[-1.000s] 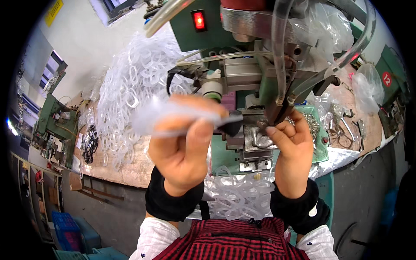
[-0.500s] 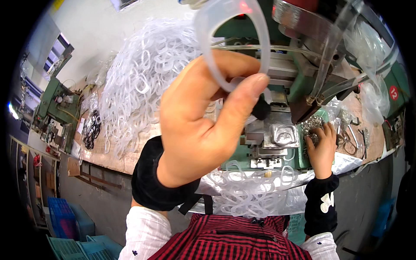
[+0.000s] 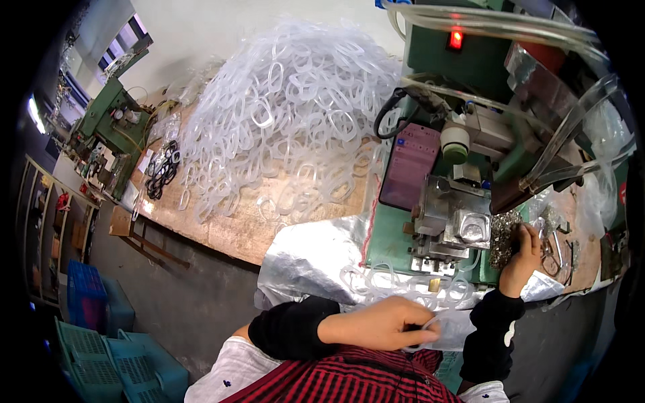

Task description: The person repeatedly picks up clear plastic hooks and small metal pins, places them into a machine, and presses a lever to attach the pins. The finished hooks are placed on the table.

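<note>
"Why was the left hand [image 3: 383,326] so low?"
"Its fingers curled at a translucent white plastic ring [image 3: 434,327], near the crinkled silvery sheet [image 3: 312,252]; I couldn't tell whether they gripped it."
"And the right hand [image 3: 519,265]?"
"Its bent fingers touched the heap of small shiny metal pieces [image 3: 504,235], grip hidden. That heap sat just beside the grey metal block [image 3: 472,227], probably for a short reach."

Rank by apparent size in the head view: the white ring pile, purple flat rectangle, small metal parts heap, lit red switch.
1. White ring pile
2. Purple flat rectangle
3. Small metal parts heap, partly covered by the right hand
4. Lit red switch
</note>
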### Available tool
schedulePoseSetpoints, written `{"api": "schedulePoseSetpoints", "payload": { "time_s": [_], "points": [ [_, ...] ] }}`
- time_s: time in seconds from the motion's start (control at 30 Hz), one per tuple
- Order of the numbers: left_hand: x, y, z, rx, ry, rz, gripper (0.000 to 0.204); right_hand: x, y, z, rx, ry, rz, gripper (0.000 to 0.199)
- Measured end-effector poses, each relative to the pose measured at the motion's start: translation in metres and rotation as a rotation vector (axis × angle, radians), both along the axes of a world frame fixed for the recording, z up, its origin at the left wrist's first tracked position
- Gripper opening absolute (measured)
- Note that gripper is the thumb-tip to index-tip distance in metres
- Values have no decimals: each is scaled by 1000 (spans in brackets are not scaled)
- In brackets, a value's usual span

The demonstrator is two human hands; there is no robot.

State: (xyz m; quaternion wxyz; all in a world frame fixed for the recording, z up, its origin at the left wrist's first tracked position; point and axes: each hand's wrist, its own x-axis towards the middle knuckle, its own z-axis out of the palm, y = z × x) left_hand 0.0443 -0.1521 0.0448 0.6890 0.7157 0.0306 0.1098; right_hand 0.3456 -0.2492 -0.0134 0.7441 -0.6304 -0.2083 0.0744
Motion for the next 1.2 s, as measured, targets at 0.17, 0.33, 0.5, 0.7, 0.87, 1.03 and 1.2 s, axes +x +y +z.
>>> {"api": "schedulePoseSetpoints", "payload": {
  "time_s": [0.17, 0.33, 0.5, 0.7, 0.87, 1.03, 1.2],
  "points": [
    [4, 51, 97, 120, -459, 429, 20, -32, 19, 44, -122, -159, 27, 13],
    [25, 67, 93, 126, -648, 947, 19, -75, 32, 97, -31, -71, 196, 11],
    [34, 59, 100, 231, -759, 875, 19, -100, 54, 91, 32, -149, 250, 24],
    [52, 71, 115, 360, -652, 875, 19, -108, 55, 104, 305, 278, 409, 49],
    [54, 70, 114, 284, -687, 815, 13, -120, 53, 103, 361, 398, 319, 46],
    [48, 65, 119, 250, -655, 750, 12, -129, 40, 120, 314, 398, 323, 55],
    [37, 58, 76, 833, -548, 433, 14, -118, 18, 133, 4, -86, 550, 65]
  ]
}}
